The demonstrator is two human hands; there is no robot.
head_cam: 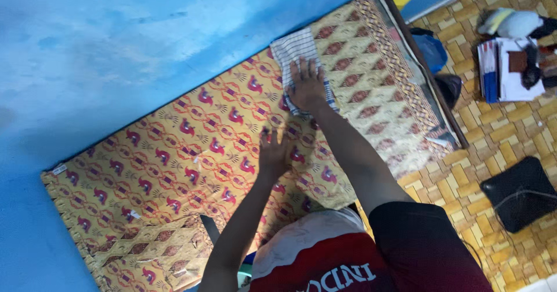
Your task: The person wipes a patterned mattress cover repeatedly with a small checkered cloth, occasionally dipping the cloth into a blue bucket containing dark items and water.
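Both hands lie flat and released: the right hand [306, 86] presses a folded checked cloth [300, 57] near the blue wall [116, 42], the left hand [272, 153] rests on the patterned mattress [174, 170]. Beside it, a black pad [520, 192] and papers [507, 69] sit on the tiled floor [493, 141].

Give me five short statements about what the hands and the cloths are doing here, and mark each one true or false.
1. The right hand lies flat on a white checked folded cloth. True.
2. The left hand grips a pair of scissors. False: it is empty, with fingers spread on the yellow patterned fabric with red motifs.
3. The yellow fabric is spread out beside a blue wall. True.
4. The checked cloth lies on the woven yellow floor mat. False: it lies on the patterned fabric.
5. Both hands rest on the checked cloth. False: only the right one does.
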